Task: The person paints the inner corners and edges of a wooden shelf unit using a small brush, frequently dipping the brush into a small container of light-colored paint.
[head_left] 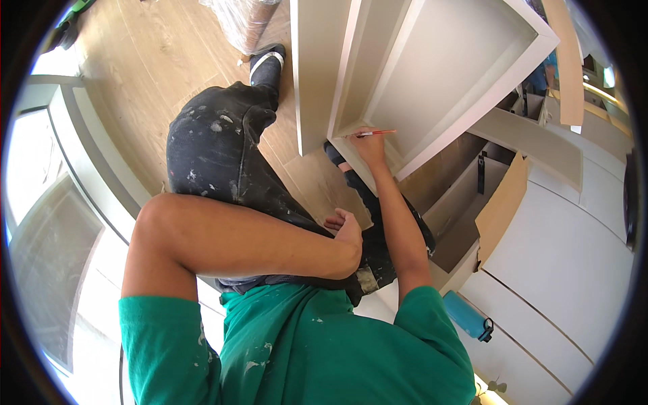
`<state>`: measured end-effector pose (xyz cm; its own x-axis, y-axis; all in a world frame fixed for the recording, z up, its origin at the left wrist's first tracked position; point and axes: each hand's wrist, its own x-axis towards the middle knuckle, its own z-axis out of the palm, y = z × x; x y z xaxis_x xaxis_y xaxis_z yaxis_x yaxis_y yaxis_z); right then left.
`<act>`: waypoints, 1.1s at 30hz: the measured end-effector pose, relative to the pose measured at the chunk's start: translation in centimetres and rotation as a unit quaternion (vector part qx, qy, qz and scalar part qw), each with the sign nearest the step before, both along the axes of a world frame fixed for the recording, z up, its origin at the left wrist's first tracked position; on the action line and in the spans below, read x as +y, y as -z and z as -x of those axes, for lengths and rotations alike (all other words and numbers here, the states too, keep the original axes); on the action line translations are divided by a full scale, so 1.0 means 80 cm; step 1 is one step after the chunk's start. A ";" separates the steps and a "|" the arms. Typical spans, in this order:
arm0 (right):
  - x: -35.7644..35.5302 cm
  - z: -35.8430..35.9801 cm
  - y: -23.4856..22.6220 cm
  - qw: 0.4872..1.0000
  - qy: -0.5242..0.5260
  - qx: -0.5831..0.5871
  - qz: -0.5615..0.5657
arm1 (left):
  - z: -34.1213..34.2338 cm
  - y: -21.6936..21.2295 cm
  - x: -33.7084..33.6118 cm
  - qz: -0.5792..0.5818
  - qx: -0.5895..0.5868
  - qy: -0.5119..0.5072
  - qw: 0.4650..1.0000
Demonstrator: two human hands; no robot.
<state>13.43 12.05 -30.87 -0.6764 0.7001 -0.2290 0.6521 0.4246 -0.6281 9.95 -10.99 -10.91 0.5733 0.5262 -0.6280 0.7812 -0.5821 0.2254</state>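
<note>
My right hand [370,150] is closed around what looks like a slim paintbrush [381,132] with a red and white handle. It is at the lower inside corner of a cream framed panel [449,74] standing ahead of me, and the brush's tip is too small to make out. My left hand [347,231] rests low in front of my body, over my dark paint-spotted trousers [209,145]. Its fingers are loosely bent and apart, with nothing in them. Left of the framed panel stands a plain cream upright board [314,81].
Plastic-wrapped material [246,23] stands on the wood floor [128,50] by my foot. To the right are an open drawer box [466,206], a cardboard piece [503,209], a loose board [540,145] and a teal bottle [466,316] on white surfaces. A glazed frame [81,135] borders my left.
</note>
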 end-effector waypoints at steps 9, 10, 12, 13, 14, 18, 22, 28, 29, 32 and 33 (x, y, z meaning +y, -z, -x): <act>0.000 -0.006 0.012 0.999 0.021 0.001 0.026 | 0.005 -0.005 0.000 0.002 0.000 0.003 1.000; 0.000 -0.006 0.015 0.999 0.021 0.005 0.028 | 0.005 -0.004 0.000 0.002 -0.001 0.006 1.000; 0.001 -0.009 0.017 0.999 0.019 0.000 0.029 | 0.004 -0.005 0.000 -0.001 0.002 0.008 1.000; 0.002 -0.007 0.016 0.999 0.015 -0.008 0.029 | 0.002 -0.003 0.000 -0.002 0.003 0.007 1.000; 0.001 -0.006 0.015 0.999 0.011 -0.016 0.029 | 0.000 -0.002 0.000 -0.003 0.004 0.003 1.000; -0.001 -0.008 0.012 1.000 0.006 -0.011 0.017 | -0.006 0.004 0.000 -0.008 0.012 -0.002 1.000; 0.000 -0.007 -0.004 0.999 -0.014 -0.041 0.018 | -0.003 0.003 0.000 -0.012 0.007 0.004 1.000; -0.003 0.009 -0.031 0.997 -0.034 -0.070 -0.015 | -0.001 0.003 0.001 0.000 0.001 0.002 1.000; -0.003 0.011 -0.032 0.997 -0.036 -0.072 -0.023 | -0.004 0.006 0.001 -0.002 0.005 -0.001 1.000; -0.002 0.013 -0.025 0.998 -0.039 -0.050 -0.011 | -0.008 0.008 0.001 -0.004 0.012 -0.002 1.000; -0.002 0.012 -0.022 0.998 -0.037 -0.047 -0.005 | -0.007 0.008 0.002 -0.004 0.010 0.001 1.000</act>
